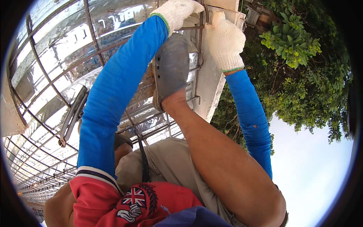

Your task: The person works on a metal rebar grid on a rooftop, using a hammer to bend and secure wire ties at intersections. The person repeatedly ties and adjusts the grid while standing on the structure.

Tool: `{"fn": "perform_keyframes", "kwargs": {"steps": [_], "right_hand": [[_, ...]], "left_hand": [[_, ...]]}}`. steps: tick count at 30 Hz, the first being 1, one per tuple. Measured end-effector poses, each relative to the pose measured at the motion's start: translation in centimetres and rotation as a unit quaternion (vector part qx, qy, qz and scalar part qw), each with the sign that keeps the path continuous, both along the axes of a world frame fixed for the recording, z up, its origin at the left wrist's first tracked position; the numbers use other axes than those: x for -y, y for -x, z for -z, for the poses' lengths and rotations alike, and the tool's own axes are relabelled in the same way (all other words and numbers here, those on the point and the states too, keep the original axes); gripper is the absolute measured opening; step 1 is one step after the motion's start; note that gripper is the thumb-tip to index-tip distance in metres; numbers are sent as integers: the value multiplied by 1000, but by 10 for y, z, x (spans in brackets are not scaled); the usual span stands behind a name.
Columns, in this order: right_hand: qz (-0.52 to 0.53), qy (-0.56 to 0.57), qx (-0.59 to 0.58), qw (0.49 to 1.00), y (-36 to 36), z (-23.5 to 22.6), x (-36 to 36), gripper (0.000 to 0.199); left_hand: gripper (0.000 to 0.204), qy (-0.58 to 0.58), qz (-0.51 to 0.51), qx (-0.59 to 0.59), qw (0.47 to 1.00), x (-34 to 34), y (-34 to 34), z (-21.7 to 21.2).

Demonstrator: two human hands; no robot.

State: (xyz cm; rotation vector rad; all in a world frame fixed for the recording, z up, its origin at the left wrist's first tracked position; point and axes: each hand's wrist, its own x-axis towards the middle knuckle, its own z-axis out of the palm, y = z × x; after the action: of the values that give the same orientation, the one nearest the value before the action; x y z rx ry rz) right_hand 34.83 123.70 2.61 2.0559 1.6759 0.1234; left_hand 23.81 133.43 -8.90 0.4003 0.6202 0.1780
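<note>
My left hand (180,14), in a white knit glove with green trim, is at the top of the view, its fingers closed and pointing right beside the rusty rebar (200,41). What lies between its fingertips is hidden. To its right, my right hand (227,44), in a matching glove, bends over the pale edge board (206,85). Its fingers are curled, and anything inside them is out of sight. A grey clog (172,62) on my foot stands on the bars, just below my left hand.
A rebar mesh (53,81) lies over shiny corrugated metal sheeting (113,22) on the left. A tool with two long metal handles (72,117) shows beside my left sleeve. Leafy branches (293,41) and sky (306,170) lie beyond the board.
</note>
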Motion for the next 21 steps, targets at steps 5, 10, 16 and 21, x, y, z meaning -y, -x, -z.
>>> {"fn": "perform_keyframes", "kwargs": {"steps": [5,10,16,21], "right_hand": [[8,-9,-30,999,-12,-8,-5,27],[-49,0,-20,999,-11,-21,-16,22],[-9,25,-10,1000,11,-34,-52,15],[9,79,28,996,12,-36,-45,15]], "left_hand": [[21,17,4,-7,1000,0,-1,-5],[20,57,6,22,998,-2,-4,-9],[20,62,-11,14,998,-3,3,-11],[24,-295,64,-44,952,-2,-2,-9]]}}
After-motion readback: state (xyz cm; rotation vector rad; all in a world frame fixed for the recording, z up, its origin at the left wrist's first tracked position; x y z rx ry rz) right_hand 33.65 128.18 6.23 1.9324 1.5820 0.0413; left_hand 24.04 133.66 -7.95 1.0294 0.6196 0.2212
